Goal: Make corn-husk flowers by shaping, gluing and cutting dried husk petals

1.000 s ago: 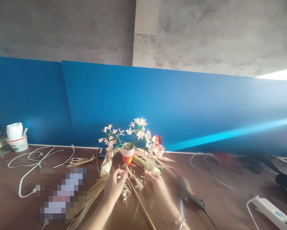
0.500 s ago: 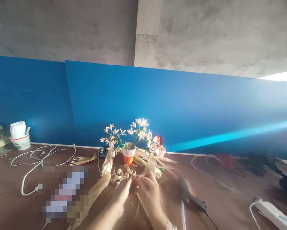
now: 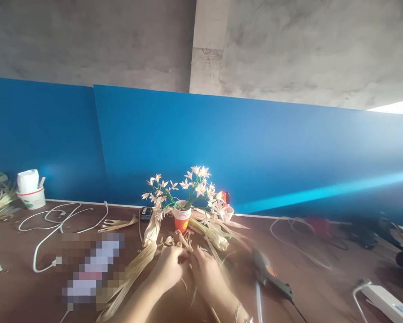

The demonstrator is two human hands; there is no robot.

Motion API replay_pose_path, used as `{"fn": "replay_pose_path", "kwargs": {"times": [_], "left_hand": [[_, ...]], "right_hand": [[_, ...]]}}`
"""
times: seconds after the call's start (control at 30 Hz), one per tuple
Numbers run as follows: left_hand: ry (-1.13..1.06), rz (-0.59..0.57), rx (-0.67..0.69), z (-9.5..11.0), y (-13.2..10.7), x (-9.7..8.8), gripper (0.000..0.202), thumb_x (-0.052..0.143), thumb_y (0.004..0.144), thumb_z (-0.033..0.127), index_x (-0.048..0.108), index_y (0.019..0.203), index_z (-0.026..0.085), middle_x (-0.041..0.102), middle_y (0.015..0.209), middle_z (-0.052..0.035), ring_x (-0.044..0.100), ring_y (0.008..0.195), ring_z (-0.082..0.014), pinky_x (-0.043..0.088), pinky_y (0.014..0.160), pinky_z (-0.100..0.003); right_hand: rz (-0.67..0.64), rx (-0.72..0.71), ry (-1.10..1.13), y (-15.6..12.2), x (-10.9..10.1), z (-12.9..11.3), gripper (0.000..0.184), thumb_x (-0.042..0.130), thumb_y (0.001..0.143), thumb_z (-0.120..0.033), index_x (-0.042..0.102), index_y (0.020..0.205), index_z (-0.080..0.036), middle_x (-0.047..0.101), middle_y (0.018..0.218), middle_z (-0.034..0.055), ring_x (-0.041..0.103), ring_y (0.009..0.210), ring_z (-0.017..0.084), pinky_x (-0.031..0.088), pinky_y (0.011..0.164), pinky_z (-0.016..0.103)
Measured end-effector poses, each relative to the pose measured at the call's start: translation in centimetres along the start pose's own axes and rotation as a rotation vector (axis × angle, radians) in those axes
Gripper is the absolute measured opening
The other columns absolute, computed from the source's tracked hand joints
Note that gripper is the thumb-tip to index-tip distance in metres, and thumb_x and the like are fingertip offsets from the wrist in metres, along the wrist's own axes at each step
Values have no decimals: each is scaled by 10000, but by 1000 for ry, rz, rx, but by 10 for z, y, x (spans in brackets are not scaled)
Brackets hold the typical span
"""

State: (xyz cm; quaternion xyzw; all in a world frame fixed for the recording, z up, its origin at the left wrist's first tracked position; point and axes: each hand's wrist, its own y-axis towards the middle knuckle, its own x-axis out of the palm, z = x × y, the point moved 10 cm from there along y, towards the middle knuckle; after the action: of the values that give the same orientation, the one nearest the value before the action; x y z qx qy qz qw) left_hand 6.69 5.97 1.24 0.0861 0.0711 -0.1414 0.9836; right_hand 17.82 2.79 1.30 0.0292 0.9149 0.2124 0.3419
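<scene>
My left hand and my right hand meet at the fingertips low in the middle of the view. Both have curled, closed fingers, and whatever they pinch is too small and hidden to make out. Just beyond the fingertips lie pale pieces of dried corn husk. Behind them stands a stack of paper cups, the outer one orange-red, holding pale husk flowers on green stems. A long bundle of dried husk runs beside my left forearm.
On the brown table, a hot glue gun lies to the right with its cord. White cables curl at the left, near a blurred-out object. A white tub stands far left. A blue partition closes off the back.
My left hand has turned and its fingers have curled in more. My right hand has flattened slightly over the fingertips, hiding the pale scrap seen there before. The view has shifted slightly.
</scene>
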Motion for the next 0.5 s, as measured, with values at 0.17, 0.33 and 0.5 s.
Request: {"fn": "replay_pose_path", "kwargs": {"times": [0.17,0.33,0.5], "left_hand": [[268,140,345,24,-9,-4,152,589,754,146,704,743,246,709,1059,-107,652,909,-265,477,810,-353],[122,116,353,25,-19,-2,110,617,835,258,715,884,273,714,1095,-108,647,1021,-276,456,942,-365],[116,163,242,17,-14,-4,47,673,801,299,714,815,279,726,815,-71,649,749,-242,484,730,-303]], "right_hand": [[-41,319,534,-2,13,21,334,520,853,-469,428,643,-226,449,590,-37,418,546,125,318,536,251],[-236,461,1061,-7,31,16,391,687,722,-560,516,673,-212,411,584,-54,337,509,94,264,496,235],[-99,344,729,-1,8,22,294,663,781,-481,594,752,-197,517,627,-32,417,559,111,325,539,232]]}}
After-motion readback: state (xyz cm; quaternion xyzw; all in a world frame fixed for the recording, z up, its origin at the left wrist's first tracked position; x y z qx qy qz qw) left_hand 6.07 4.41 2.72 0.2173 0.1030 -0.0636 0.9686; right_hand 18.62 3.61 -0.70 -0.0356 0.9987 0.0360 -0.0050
